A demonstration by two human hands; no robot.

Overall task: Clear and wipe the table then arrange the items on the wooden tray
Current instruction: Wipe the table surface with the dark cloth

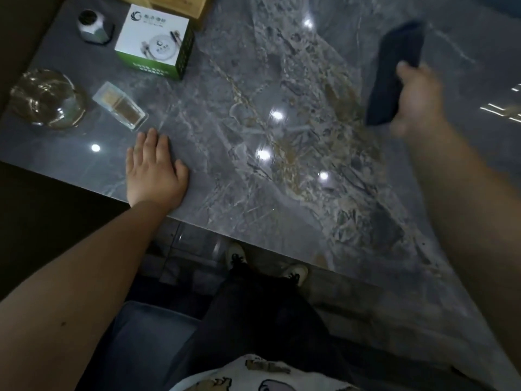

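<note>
Right hand (417, 100) at upper right grips a dark folded cloth (394, 71) on the marble desk (282, 136), left hand (153, 170) lies flat and open at left, wooden tray (180, 4) peeking in top left.

The wooden tray (180, 7) is cut off at the top edge; the right hand (420, 100) is blurred.

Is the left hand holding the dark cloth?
No, the left hand lies flat and empty on the grey marble table; the right hand grips the dark cloth.
</note>
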